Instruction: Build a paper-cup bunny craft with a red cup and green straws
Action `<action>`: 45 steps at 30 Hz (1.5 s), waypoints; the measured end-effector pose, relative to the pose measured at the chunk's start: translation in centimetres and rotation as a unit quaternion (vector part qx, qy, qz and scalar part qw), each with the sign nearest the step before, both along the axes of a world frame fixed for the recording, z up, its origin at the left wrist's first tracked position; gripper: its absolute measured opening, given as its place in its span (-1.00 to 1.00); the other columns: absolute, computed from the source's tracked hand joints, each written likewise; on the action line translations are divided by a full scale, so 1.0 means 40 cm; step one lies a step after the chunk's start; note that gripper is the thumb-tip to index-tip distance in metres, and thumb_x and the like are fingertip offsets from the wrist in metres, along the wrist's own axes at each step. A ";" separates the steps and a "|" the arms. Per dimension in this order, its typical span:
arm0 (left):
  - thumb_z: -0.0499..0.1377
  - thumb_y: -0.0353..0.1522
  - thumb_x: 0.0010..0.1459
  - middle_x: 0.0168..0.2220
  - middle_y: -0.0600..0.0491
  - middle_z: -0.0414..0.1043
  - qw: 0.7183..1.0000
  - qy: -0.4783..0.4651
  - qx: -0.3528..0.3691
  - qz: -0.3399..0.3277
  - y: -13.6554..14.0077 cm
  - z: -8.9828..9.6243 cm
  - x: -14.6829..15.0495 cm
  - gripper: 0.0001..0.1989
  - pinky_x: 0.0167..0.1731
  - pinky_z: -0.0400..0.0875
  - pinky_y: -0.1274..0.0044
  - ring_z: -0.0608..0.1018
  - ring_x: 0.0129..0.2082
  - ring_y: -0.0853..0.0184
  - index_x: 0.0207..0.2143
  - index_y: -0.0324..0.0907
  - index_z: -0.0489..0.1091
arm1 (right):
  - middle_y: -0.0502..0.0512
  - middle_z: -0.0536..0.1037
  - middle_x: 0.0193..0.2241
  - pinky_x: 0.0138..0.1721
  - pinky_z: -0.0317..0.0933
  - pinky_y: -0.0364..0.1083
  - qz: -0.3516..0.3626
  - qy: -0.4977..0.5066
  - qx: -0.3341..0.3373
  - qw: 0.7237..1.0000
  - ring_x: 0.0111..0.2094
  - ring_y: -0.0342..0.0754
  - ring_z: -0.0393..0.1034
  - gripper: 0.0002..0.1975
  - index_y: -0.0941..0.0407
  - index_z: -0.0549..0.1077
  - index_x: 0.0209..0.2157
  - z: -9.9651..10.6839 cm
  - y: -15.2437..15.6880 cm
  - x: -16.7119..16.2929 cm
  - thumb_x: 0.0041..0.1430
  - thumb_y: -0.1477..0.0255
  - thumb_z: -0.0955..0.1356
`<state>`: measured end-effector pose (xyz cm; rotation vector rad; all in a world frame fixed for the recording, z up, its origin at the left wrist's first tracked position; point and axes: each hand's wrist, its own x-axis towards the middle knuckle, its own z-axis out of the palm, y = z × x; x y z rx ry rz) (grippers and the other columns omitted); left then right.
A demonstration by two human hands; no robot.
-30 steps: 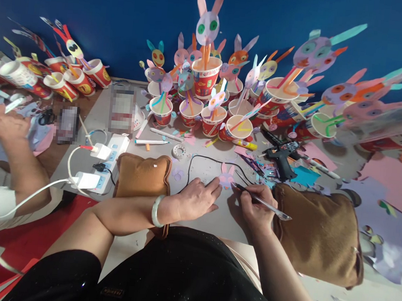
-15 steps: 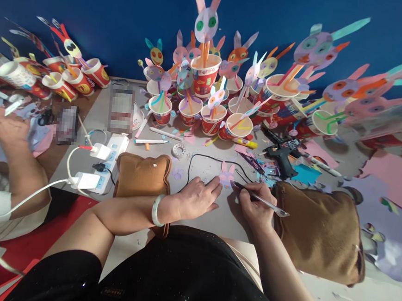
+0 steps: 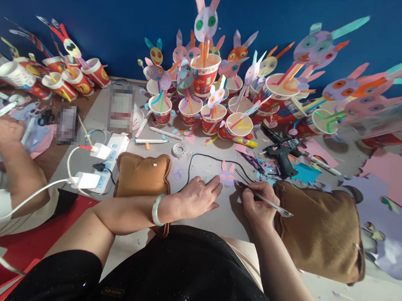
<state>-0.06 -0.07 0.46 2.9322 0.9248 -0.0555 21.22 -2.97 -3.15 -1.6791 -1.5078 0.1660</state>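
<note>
A small purple paper rabbit head (image 3: 226,176) with pink ears lies flat on the grey table in front of me. My left hand (image 3: 199,197) rests palm down, fingers stretched out, its fingertips at the cutout's left edge. My right hand (image 3: 260,202) is closed around a pen (image 3: 269,202) with a clear barrel. The pen's dark tip is near the right edge of the rabbit head; I cannot tell whether it touches the paper.
Behind stand many paper cups (image 3: 204,76) with paper animal heads. A black glue gun (image 3: 282,154) lies right of centre. Brown cushions (image 3: 319,234) flank my arms. A power strip (image 3: 111,162) and another person's hand (image 3: 4,128) are at left.
My right hand and the pen have shifted slightly right, away from the rabbit head. My left hand stays put. The other person's hand at left has moved a little left.
</note>
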 end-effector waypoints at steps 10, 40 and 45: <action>0.04 -0.08 0.36 0.31 -0.27 0.20 1.000 0.002 0.014 0.000 -0.003 -0.004 0.001 -0.43 -0.27 0.31 0.40 0.56 -0.36 0.33 0.25 -0.28 0.26 | -0.03 0.52 -0.55 -0.48 0.30 -0.13 0.063 -0.008 0.018 0.998 -0.56 -0.09 0.43 -0.95 0.06 0.35 -0.42 0.016 -0.004 -0.030 0.09 0.44 0.34; 0.04 -0.10 0.36 0.33 -0.25 0.18 1.000 0.008 -0.002 0.004 -0.004 -0.001 0.000 -0.45 -0.21 0.33 0.39 0.57 -0.33 0.32 0.25 -0.26 0.25 | 0.02 0.56 -0.54 -0.43 0.33 -0.11 0.083 0.003 -0.060 0.995 -0.53 -0.08 0.44 -0.90 0.06 0.40 -0.43 0.028 0.003 -0.043 0.11 0.35 0.35; 0.05 -0.09 0.36 0.32 -0.27 0.18 1.000 0.006 -0.005 0.002 -0.004 -0.002 -0.001 -0.43 -0.23 0.32 0.40 0.57 -0.34 0.32 0.25 -0.26 0.25 | 0.02 0.57 -0.54 -0.43 0.34 -0.09 0.073 0.008 -0.069 0.995 -0.53 -0.06 0.45 -0.91 0.05 0.39 -0.43 0.024 0.003 -0.042 0.10 0.35 0.35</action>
